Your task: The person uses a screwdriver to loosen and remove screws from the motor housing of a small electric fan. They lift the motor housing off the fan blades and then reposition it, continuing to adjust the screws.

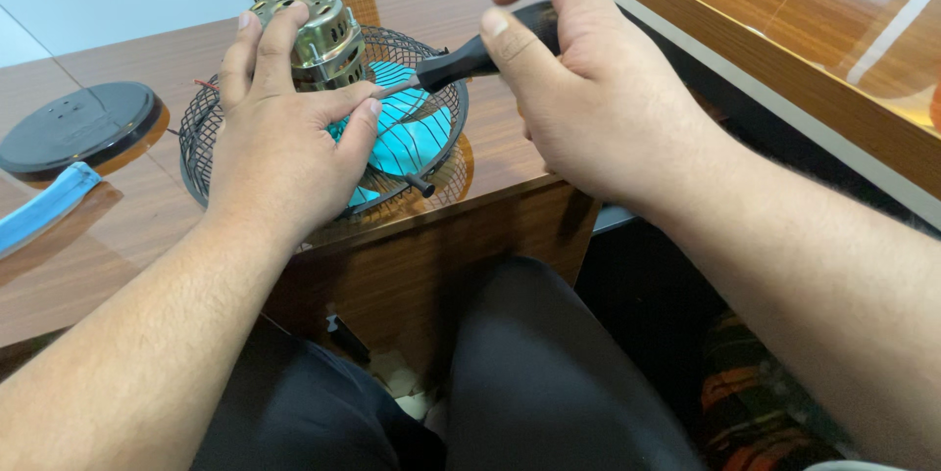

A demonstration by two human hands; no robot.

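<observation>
A small fan lies flat on the wooden table (147, 226): a black wire grille (446, 133) with turquoise blades (417, 138) inside and a metal motor housing (319, 35) on top. My left hand (284, 138) presses down on the grille and blades, fingers reaching up against the motor. My right hand (598, 89) grips a black-handled screwdriver (461, 64), its tip pointing toward the base of the motor beside my left fingertips.
A round black fan base (78, 123) rests at the far left of the table, with a light blue curved piece (44, 211) in front of it. A second wooden surface (784, 30) stands at upper right. My legs are below the table edge.
</observation>
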